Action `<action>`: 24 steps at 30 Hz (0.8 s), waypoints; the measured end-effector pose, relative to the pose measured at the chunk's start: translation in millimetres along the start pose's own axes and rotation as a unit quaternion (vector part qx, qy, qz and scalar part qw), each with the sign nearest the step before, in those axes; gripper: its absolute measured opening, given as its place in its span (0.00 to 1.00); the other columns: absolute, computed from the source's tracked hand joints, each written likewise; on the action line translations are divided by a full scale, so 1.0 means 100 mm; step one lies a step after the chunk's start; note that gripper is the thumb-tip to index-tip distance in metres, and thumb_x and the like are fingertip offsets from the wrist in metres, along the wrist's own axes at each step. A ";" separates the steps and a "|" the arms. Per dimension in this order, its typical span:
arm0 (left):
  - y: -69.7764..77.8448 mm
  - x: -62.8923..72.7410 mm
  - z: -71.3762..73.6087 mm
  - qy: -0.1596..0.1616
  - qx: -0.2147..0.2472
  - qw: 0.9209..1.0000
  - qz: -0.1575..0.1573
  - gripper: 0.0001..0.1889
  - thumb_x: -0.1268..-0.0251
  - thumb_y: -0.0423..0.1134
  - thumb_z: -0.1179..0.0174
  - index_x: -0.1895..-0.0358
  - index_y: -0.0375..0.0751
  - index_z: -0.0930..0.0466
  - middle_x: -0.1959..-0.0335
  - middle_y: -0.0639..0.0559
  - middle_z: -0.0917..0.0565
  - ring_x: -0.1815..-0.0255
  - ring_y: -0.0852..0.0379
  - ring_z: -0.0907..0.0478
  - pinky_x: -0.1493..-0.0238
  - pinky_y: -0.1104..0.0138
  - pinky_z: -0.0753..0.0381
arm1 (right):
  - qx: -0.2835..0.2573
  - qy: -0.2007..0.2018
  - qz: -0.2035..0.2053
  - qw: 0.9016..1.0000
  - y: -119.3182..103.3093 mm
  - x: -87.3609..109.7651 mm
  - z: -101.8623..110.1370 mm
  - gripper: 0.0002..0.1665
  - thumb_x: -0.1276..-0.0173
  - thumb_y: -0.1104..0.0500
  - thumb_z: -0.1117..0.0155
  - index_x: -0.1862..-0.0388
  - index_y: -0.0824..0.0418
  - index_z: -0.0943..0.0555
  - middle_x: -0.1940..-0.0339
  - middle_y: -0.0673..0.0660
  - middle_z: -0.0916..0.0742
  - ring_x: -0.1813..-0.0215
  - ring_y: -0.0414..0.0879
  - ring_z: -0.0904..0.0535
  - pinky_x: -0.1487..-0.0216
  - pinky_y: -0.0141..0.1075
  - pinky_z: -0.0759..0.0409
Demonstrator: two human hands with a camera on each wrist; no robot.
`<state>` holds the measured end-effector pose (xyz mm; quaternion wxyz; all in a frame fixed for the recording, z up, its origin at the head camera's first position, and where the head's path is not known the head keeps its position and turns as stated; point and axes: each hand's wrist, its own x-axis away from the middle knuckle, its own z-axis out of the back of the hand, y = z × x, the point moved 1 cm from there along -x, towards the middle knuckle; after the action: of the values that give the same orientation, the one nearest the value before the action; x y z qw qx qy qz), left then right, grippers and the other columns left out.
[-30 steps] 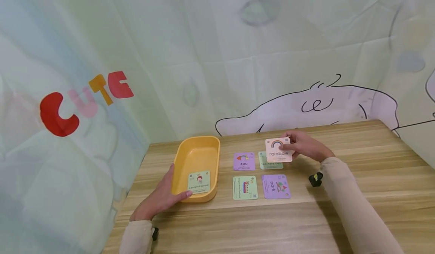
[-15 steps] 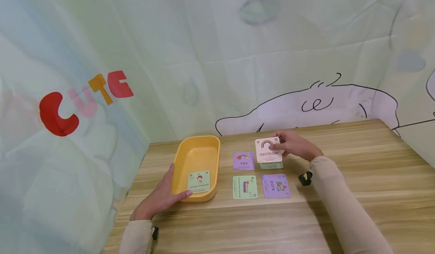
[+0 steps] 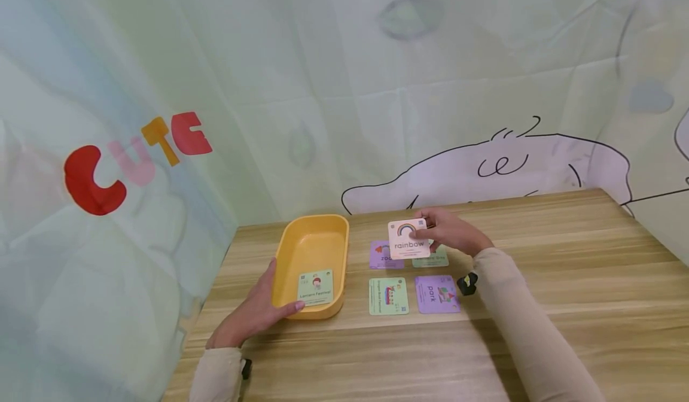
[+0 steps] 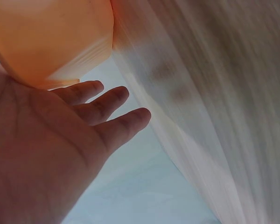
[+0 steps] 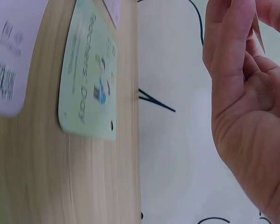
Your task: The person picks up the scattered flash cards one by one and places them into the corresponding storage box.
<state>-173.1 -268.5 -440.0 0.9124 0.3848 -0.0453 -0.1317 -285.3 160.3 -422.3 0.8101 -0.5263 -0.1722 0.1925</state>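
The right hand [image 3: 451, 231], its grip pinching the rainbow card [image 3: 408, 249], holds it raised, partly hiding the zoo card [image 3: 380, 263], right of the yellow tray [image 3: 317, 249]; the left hand [image 3: 255, 311], grip spread, touches the tray's near left side.

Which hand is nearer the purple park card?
Right. The right hand is just beyond the park card, pinching the rainbow card; the left hand is farther off to the left, at the yellow tray.
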 end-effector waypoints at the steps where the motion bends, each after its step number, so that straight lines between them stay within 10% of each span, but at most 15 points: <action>1: 0.00 0.00 0.00 0.000 0.000 1.000 -0.002 0.54 0.43 0.53 0.26 0.20 0.48 0.54 0.37 0.42 0.29 0.44 0.45 0.30 0.39 0.51 0.31 | 0.000 -0.001 0.000 1.000 -0.01 -0.01 -0.02 0.23 0.30 0.52 0.31 0.43 0.62 0.24 0.56 0.60 0.14 0.57 0.51 0.17 0.60 0.45 0.15; 24: 0.03 0.01 0.00 0.002 0.006 1.000 -0.013 0.55 0.44 0.54 0.26 0.20 0.46 0.53 0.39 0.42 0.28 0.45 0.45 0.30 0.39 0.48 0.32 | -0.015 -0.017 0.031 0.999 -0.24 -0.23 -0.45 0.20 0.32 0.54 0.30 0.47 0.62 0.22 0.57 0.59 0.14 0.58 0.51 0.16 0.61 0.47 0.15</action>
<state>-171.7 -267.1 -437.8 0.9084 0.3911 -0.0393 -0.1427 -280.1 104.9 -418.9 0.7925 -0.5401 -0.1726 0.2244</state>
